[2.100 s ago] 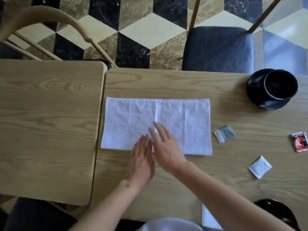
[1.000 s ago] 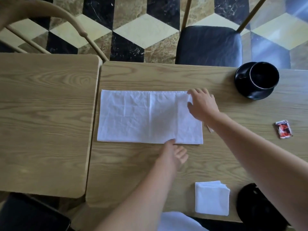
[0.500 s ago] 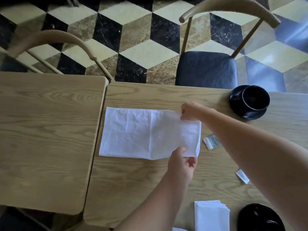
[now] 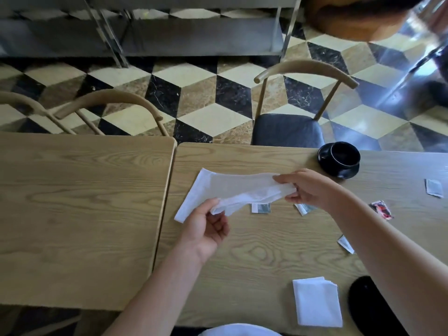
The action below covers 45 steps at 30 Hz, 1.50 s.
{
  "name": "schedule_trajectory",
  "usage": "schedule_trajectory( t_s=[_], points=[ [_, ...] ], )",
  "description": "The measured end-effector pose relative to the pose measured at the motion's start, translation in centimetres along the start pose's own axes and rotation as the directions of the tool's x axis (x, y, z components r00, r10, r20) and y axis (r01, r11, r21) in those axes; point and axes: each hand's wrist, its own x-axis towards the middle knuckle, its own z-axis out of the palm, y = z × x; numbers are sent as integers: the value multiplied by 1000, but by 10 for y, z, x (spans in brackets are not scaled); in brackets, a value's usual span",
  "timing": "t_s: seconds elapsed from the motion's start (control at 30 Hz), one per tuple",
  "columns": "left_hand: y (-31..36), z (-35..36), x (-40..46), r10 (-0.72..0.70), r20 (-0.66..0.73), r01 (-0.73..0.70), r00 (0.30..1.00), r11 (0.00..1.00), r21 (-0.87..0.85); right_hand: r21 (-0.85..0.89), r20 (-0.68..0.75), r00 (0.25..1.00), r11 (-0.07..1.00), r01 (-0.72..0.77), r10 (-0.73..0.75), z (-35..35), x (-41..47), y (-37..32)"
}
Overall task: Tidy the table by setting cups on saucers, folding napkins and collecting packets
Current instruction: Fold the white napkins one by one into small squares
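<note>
Left hand [image 4: 206, 229] pinched the near corner of the white napkin [image 4: 232, 192], thumb on top, other fingers loosely curled. Right hand [image 4: 308, 187] grasped the napkin's right end between thumb and fingers. Napkin lifted at the right, left end lying on the table [image 4: 254, 258] near the seam. Black cup [image 4: 345, 155] sat on its saucer [image 4: 339, 172] at the far edge. Packets scattered right: grey [image 4: 261, 208], half-hidden [image 4: 304, 208], red [image 4: 381, 209], white [image 4: 346, 244], another far right [image 4: 434, 187]. Folded napkin [image 4: 316, 301] lay near.
</note>
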Motion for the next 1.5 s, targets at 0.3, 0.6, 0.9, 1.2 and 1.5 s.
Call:
schedule_trajectory(
  t_s=[0.3, 0.6, 0.9, 1.2, 1.5],
  points=[
    [51, -13, -82, 204, 262, -229, 943, 971, 68, 464, 101, 970, 873, 152, -222, 39, -132, 3],
    [78, 4, -72, 136, 310, -234, 941, 924, 304, 546, 0, 982, 822, 159, -189, 40, -128, -3],
    [129, 73, -40, 344, 270, -430, 899, 809, 400, 410, -221, 922, 827, 385, -319, 35, -99, -75],
    [126, 44, -61, 485, 405, -626, 775, 675, 390, 425, -188, 884, 776, 466, -428, 32, -116, -59],
    [-14, -115, 7, 194, 43, -175, 980, 743, 646, 359, -147, 986, 933, -25, 83, 77, -61, 165]
  ],
)
